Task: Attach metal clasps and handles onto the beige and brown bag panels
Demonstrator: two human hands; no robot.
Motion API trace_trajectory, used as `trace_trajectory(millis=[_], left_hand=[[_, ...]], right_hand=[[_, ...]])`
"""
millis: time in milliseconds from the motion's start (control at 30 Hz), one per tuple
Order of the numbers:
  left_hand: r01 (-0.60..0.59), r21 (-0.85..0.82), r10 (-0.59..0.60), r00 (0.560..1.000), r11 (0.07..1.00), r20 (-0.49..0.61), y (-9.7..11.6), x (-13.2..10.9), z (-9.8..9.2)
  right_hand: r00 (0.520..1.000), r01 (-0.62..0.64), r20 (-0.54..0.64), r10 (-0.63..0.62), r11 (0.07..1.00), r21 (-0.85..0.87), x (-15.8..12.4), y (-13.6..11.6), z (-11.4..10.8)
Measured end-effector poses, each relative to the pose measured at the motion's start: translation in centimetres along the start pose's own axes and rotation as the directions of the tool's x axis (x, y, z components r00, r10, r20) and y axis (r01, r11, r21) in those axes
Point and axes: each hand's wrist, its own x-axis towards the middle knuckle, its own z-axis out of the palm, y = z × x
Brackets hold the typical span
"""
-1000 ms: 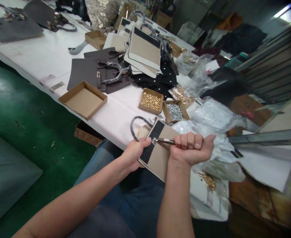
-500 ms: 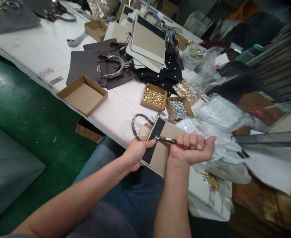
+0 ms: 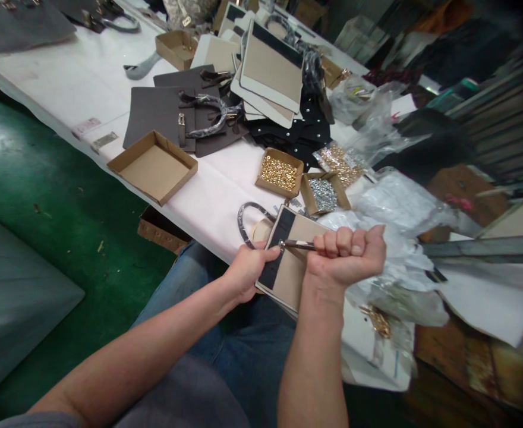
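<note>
Beige bag panel (image 3: 290, 270), black strip

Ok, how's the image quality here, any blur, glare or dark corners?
Head view: left hand, right hand, tan panel and metal tool fairly sharp; picture's right edge smeared, top right corner dark; white table bright; pale glare on green floor.

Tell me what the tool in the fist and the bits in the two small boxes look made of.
The tool in the right hand: likely steel, its shaft glinting grey. The gold bits: shiny brass-coloured metal, perhaps plated. The silver bits: bright, nickel-like metal.
</note>
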Motion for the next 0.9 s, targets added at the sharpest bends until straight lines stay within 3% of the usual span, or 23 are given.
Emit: trace_trajectory(millis=[533,900], left_hand=[[-0.076,0.055,0.079,0.995,0.996,-0.059,-0.1,0.0,0.0],[-0.077,0.042,0.080,0.994,0.996,-0.075,-0.3,0.2,-0.2]], right_hand=[[0.993,-0.065,0.091,0.077,0.990,-0.129,0.6,0.3,2.1],[0.981,-0.086,0.145,0.128,0.960,-0.265,0.5,1.3,5.2]])
